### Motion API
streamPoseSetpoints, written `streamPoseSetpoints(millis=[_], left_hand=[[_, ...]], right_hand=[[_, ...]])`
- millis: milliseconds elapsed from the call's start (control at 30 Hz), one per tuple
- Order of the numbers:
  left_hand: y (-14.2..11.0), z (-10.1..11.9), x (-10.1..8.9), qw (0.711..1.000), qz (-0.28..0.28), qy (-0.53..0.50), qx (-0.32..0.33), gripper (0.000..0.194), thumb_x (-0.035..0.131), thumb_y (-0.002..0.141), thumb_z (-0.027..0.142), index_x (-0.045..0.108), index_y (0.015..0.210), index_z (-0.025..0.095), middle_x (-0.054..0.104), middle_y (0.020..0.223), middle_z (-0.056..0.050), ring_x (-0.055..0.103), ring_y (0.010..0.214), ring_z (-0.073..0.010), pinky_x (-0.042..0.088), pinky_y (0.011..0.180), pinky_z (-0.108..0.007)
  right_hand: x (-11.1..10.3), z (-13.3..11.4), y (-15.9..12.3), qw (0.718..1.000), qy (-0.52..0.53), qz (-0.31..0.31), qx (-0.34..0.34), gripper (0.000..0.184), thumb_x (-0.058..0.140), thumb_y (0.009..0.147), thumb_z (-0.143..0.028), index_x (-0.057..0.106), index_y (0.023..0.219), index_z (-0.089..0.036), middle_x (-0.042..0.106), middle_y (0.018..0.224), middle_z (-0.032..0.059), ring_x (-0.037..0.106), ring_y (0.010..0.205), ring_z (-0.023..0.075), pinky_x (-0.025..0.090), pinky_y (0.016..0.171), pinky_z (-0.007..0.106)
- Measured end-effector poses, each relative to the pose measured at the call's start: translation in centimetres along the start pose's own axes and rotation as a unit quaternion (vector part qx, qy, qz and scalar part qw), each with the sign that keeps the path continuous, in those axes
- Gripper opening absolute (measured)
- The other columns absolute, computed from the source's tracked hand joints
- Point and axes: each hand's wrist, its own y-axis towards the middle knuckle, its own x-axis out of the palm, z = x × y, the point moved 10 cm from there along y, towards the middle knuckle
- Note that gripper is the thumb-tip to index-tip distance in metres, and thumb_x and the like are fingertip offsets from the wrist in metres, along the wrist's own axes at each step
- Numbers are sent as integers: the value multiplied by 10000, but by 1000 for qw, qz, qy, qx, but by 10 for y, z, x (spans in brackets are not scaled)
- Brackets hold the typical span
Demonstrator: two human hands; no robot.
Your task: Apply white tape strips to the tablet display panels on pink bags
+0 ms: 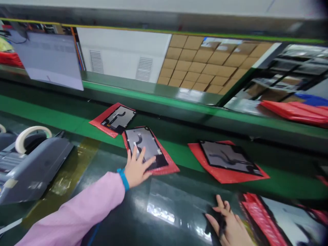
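Note:
My left hand (138,169), with a blue band at the wrist, lies with fingers spread on a flat grey display panel (153,147) with a black border and dark flex cable. Beneath that panel is a red bubble-wrap bag (170,165). My right hand (230,225) is at the lower right, fingers curled around a small dark object (222,223), blurred and partly hidden. To its right, another panel (294,218) rests by red bubble bags (261,215). Two more panels lie on red bags, one at the upper left (124,118), one at the right (228,155).
A green belt (74,119) runs across the bench beneath the panels. On the left stands a grey tape dispenser (48,160) with a cream tape roll (19,141). Stacked cardboard boxes (197,65) and a shelf with red bags (294,111) are behind. A ledge (153,20) overhangs the top.

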Motion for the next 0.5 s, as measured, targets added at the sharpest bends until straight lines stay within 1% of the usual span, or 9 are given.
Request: streamPoseSetpoints(millis=[67, 133, 233, 300, 333, 367, 400, 433, 500], left_hand=[[56, -11, -8, 1000, -1, -3, 17, 670, 681, 913, 374, 427, 1529, 299, 201, 1659, -181, 130, 1488, -537, 170, 1101, -788], [100, -24, -14, 999, 0, -9, 42, 666, 696, 900, 332, 447, 1516, 283, 258, 1644, -175, 186, 1488, -507, 180, 1114, -768], [136, -42, -18, 998, 14, -21, 62, 590, 662, 910, 283, 503, 1475, 222, 338, 1607, -189, 217, 1490, -475, 163, 1133, -747], [141, -49, -21, 997, 35, -31, 69, 545, 623, 920, 253, 522, 1452, 196, 361, 1596, -186, 184, 1505, -457, 123, 1150, -736], [139, -49, -22, 996, 45, -37, 74, 535, 607, 921, 238, 523, 1447, 188, 364, 1596, -179, 162, 1513, -447, 105, 1162, -725], [134, -47, -24, 994, 54, -43, 81, 533, 592, 921, 223, 519, 1447, 178, 363, 1597, -175, 142, 1520, -436, 97, 1174, -711], [126, -43, -25, 993, 62, -51, 89, 534, 578, 921, 209, 512, 1448, 164, 361, 1599, -173, 131, 1526, -425, 102, 1186, -694], [115, -38, -26, 991, 68, -59, 99, 531, 563, 921, 197, 508, 1447, 150, 364, 1598, -173, 130, 1529, -413, 118, 1197, -676], [90, -24, -27, 987, 77, -78, 121, 503, 522, 924, 164, 522, 1426, 131, 407, 1576, -164, 156, 1533, -382, 162, 1211, -639]], right_hand=[[-3, 3, 0, 1000, 9, -8, -12, 263, 402, 960, -492, 494, 954, -246, 674, 1283, 217, 654, 1169, 411, 555, 833, 572], [-12, -5, 9, 999, 24, -13, -32, 205, 435, 954, -448, 496, 965, -253, 659, 1313, 209, 658, 1170, 390, 569, 822, 545], [-31, -22, 50, 998, 59, -15, -24, 166, 506, 944, -412, 508, 1002, -257, 661, 1304, 196, 707, 1077, 332, 585, 792, 462], [-35, -27, 97, 999, 46, -17, 12, 158, 523, 941, -357, 511, 1049, -242, 726, 1109, 156, 729, 970, 306, 572, 789, 433], [-30, -29, 122, 999, 11, -36, 23, 216, 531, 927, -313, 516, 1118, -212, 733, 1019, 141, 723, 980, 309, 557, 831, 437], [-18, -25, 146, 994, -48, -80, 49, 231, 543, 908, -254, 525, 1130, -189, 727, 1021, 149, 696, 1068, 320, 538, 875, 435], [-1, -18, 166, 981, -111, -141, 76, 213, 550, 894, -204, 536, 1105, -180, 712, 1093, 171, 660, 1149, 328, 528, 876, 422], [8, -13, 185, 975, -129, -156, 94, 187, 556, 878, -164, 554, 1065, -151, 711, 1044, 202, 693, 1056, 346, 532, 795, 415], [23, -5, 212, 964, -151, -189, 114, 144, 590, 846, -119, 569, 989, -125, 710, 854, 192, 727, 796, 336, 498, 629, 373]])
